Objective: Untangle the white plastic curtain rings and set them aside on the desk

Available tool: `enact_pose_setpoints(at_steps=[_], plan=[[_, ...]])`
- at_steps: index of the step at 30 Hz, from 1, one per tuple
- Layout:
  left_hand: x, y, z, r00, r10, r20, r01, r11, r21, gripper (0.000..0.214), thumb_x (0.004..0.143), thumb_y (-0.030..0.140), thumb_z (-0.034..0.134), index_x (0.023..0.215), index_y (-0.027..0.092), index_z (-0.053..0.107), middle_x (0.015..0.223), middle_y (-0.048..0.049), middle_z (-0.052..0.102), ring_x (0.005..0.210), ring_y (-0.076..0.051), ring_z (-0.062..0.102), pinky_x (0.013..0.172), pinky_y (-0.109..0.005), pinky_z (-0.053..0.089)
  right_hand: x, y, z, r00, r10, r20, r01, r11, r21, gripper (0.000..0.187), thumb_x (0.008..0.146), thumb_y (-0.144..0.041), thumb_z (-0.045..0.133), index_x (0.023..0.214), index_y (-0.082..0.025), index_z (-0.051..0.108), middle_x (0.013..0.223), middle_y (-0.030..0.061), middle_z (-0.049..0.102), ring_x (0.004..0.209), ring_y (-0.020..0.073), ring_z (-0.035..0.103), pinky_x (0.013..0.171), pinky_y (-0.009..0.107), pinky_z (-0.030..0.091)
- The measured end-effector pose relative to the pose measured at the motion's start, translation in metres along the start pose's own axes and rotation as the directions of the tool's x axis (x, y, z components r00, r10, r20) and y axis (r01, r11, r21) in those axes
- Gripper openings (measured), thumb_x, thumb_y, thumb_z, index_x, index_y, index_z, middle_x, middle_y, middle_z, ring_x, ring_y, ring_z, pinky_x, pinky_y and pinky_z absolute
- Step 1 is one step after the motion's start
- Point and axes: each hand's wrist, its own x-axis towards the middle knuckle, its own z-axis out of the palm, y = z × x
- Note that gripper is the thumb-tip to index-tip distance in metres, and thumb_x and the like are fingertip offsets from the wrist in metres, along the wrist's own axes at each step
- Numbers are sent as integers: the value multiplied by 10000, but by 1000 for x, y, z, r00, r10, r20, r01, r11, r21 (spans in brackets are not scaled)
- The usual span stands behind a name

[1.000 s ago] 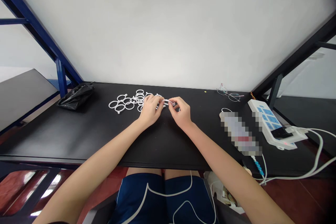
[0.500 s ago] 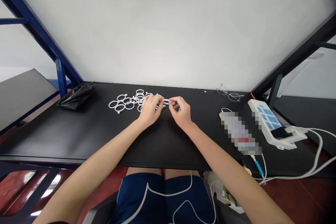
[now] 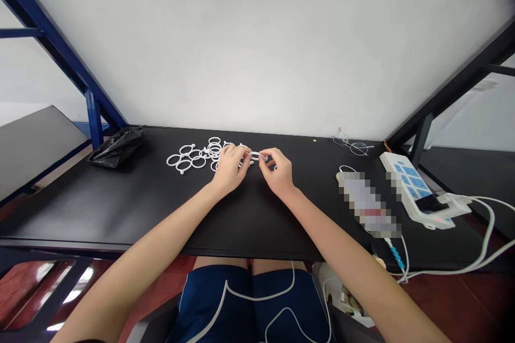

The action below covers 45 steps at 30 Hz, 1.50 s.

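Observation:
Between my hands is a white plastic ring (image 3: 255, 154), pinched from both sides just over the black table (image 3: 161, 209). My left hand (image 3: 230, 168) has its thumb and fingers closed on the ring's left side. At its right side, my right hand (image 3: 278, 170) grips with thumb and forefinger, and a small rounded end shows at the fingertips. Several more white rings (image 3: 184, 164), some with little knobs and some joined together, lie left of and behind my left hand, which hides part of them.
A black plastic bag (image 3: 116, 147) lies at the back left. On the right are eyeglasses (image 3: 350, 143), a phone (image 3: 368, 203) with a charging cable and a white power strip (image 3: 414, 187) with plugs. White cables (image 3: 462, 268) cross the front right edge.
Almost nothing differs. My fingers and the ring between them shift very slightly; everything else stays in place.

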Motion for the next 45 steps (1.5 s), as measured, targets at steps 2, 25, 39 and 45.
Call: enact_pose_setpoints(at_steps=[2, 25, 39, 45], plan=[[0, 0, 0, 1000, 3, -2, -3, 1000, 4, 164, 974, 282, 403, 964, 218, 554, 850, -27, 643, 840, -200, 541, 922, -403, 371, 0, 0, 0, 1000, 2, 1, -2, 1000, 2, 97, 890, -223, 527, 896, -211, 623, 833, 40, 631, 724, 152, 602, 576, 254, 543], [1, 1, -1, 1000, -29, -7, 29, 1000, -5, 249, 982, 297, 367, 766, 218, 460, 732, -16, 567, 767, -196, 498, 882, -407, 378, -3, 3, 2, 990, 140, 22, -142, 985, 101, 199, 909, -381, 553, 963, -204, 626, 789, 38, 691, 611, 140, 637, 560, 253, 535], [3, 2, -2, 997, -76, 26, 78, 994, -74, 328, 991, 333, 343, 703, 217, 448, 669, -13, 533, 713, -190, 486, 827, -392, 395, 0, -8, -4, 973, 206, 101, -226, 933, 281, 287, 861, -489, 603, 791, -214, 558, 595, -18, 643, 426, 114, 570, 418, 234, 480], [3, 2, -1, 997, -59, 52, 63, 994, -90, 340, 994, 308, 338, 703, 209, 483, 685, -13, 572, 722, -183, 501, 825, -384, 386, -2, -11, -3, 972, 222, 79, -235, 915, 327, 316, 824, -481, 656, 718, -217, 519, 554, -29, 620, 405, 109, 561, 398, 230, 480]])
